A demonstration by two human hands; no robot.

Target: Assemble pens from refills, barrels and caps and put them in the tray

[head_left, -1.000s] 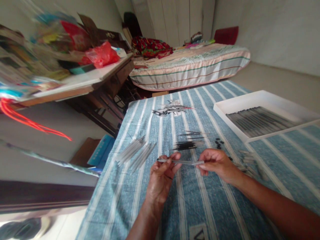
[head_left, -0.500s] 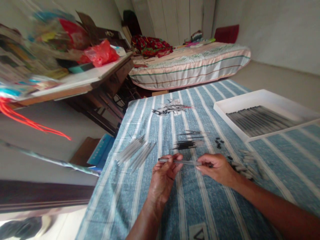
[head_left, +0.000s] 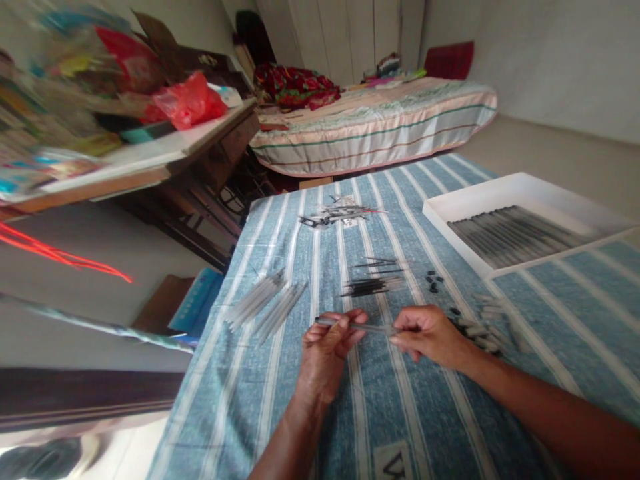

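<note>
My left hand is closed around a slim grey, see-through pen, whose dark end sticks out to the left. At the pen's other end, my right hand pinches the tip between thumb and fingers; whether a small part is also in that pinch is hidden. The pen lies roughly level above the cloth. Just beyond it is a bundle of thin black refills. Grey pen barrels lie in two groups to the left. Close to my right wrist are small black plugs and a pile of grey caps.
A white box at the right holds a row of finished-looking pens. Mixed thin parts lie at the far side of the striped tablecloth. A cluttered desk stands left, a bed beyond.
My right hand's grip has shifted slightly left along the pen's end. My left hand stays around the pen. The whole view has moved a little.
</note>
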